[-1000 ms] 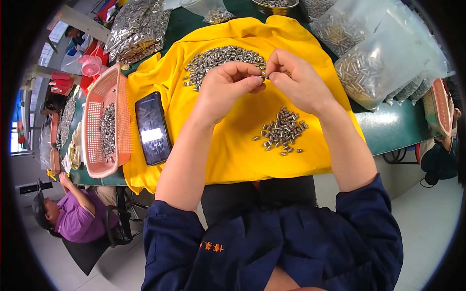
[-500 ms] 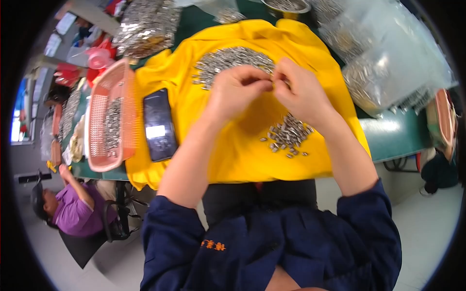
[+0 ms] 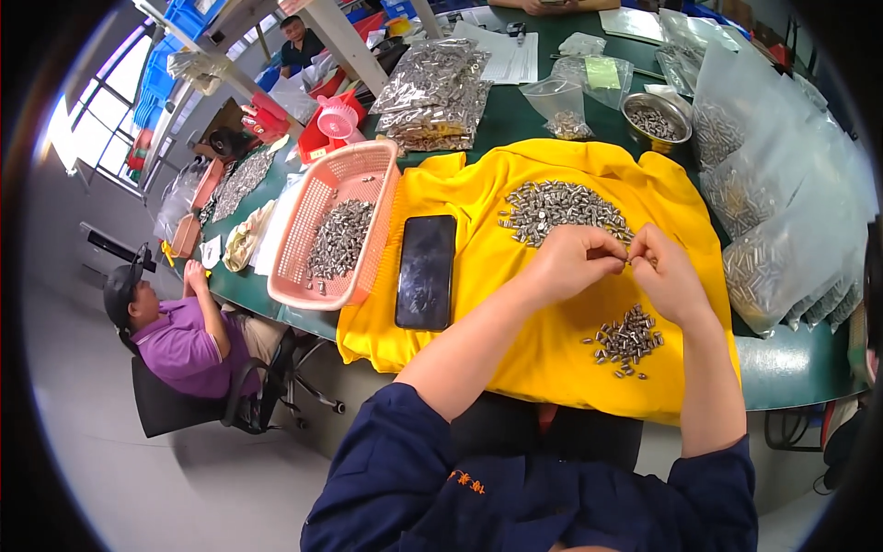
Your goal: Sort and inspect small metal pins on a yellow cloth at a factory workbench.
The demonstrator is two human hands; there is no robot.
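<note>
My left hand [image 3: 578, 264] and my right hand [image 3: 670, 280] meet fingertip to fingertip over a yellow cloth [image 3: 524, 345]. Both are closed in a pinch. A tiny piece may sit between the fingertips, but it is too small to make out. Just beyond the hands spreads a large pile of small silvery metal cylinders [image 3: 552, 204]. Nearer to me, below the right hand, lies a smaller heap of similar metal cylinders [image 3: 628, 342].
Left of the hands lie a black phone [image 3: 426, 273] and a pink plastic basket [image 3: 285, 267] holding more metal pieces. Bags of parts [image 3: 782, 212] crowd the right side. A metal bowl [image 3: 656, 118] and stacked packets [image 3: 432, 92] stand behind. A co-worker [image 3: 189, 322] sits far left.
The view has swung up and to the left, so the scene sits lower and farther right. Both hands stay pinched together above the cloth, near the large pile.
</note>
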